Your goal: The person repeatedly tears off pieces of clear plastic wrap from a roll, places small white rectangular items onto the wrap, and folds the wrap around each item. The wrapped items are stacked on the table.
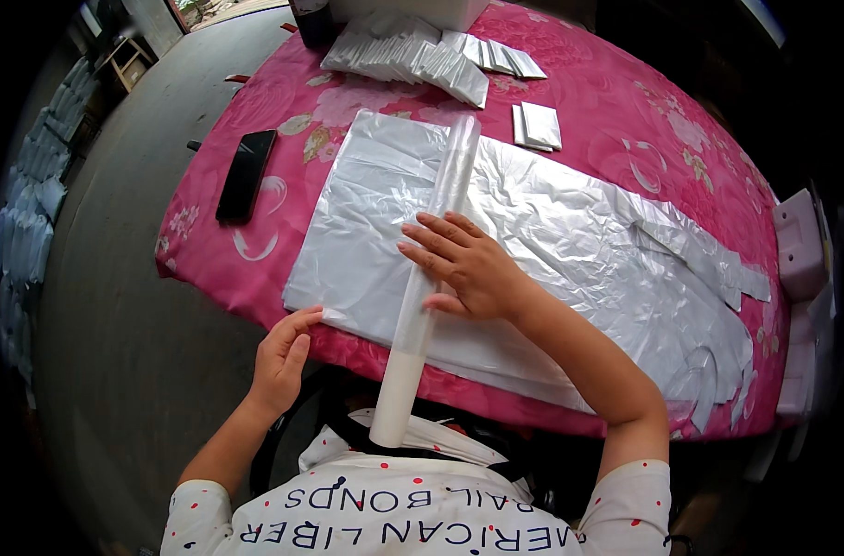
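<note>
A stack of thin silvery-white plastic bags (570, 250) lies spread over the table, creased on top, with handle-like cut ends at the right. Across its left part rests a long translucent whitish tube (405, 371), slanting from the far side to past the near table edge. My right hand (468, 264) lies over the tube's middle, fingers stretched out and the palm down. At the near left corner of the bags is my left hand (285, 357). Its fingers are extended, the fingertips at the bags' edge and the thumb a little apart.
The table has a pink flowered cloth (209, 236). A black phone (247, 176) lies at the left. Folded silvery packets (408, 56) are heaped at the far side, with a small separate pile (537, 126) nearby. A dark container (312, 23) and a white box (440, 11) stand behind.
</note>
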The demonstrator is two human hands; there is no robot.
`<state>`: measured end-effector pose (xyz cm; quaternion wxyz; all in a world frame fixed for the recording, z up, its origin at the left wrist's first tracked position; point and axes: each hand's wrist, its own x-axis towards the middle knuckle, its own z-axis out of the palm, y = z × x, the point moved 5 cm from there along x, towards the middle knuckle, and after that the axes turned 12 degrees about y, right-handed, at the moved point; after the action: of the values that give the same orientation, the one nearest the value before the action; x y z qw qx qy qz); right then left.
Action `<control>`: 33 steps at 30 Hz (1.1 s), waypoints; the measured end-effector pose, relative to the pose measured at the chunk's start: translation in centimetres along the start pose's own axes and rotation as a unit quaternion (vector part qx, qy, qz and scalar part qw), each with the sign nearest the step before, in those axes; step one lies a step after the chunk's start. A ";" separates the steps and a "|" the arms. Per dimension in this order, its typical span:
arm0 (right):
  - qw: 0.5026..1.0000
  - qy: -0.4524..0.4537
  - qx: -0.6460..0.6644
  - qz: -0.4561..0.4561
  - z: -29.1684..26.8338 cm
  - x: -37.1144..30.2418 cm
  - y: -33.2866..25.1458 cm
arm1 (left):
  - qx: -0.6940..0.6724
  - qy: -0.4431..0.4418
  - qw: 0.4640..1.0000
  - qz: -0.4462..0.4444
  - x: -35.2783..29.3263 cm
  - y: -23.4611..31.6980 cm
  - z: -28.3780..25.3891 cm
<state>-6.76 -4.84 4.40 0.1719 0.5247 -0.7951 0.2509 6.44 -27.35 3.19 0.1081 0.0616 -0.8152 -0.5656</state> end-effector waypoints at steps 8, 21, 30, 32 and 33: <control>0.991 0.102 0.081 -0.015 6.0 10.3 -3.3 | 0.036 -0.014 0.999 0.003 -0.1 1.4 -0.3; 0.999 -0.008 0.041 0.028 3.8 5.9 1.5 | -0.003 -0.025 0.999 -0.045 -0.2 0.1 -1.8; 0.960 0.158 0.065 0.223 10.3 12.1 -1.5 | 0.198 -0.055 0.963 -0.175 -0.9 0.2 -1.5; 0.929 0.200 0.095 0.296 10.8 11.6 -1.9 | 0.108 -0.078 0.965 -0.225 -1.5 -0.5 -1.2; 0.903 0.241 0.137 0.328 10.5 11.0 -1.8 | 0.038 -0.100 0.963 -0.248 -2.0 -0.9 -0.8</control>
<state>-9.51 -19.70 2.16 0.1922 0.1758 -0.8145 0.5185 8.56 -27.96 2.38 -0.1200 0.2097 -0.8018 -0.5466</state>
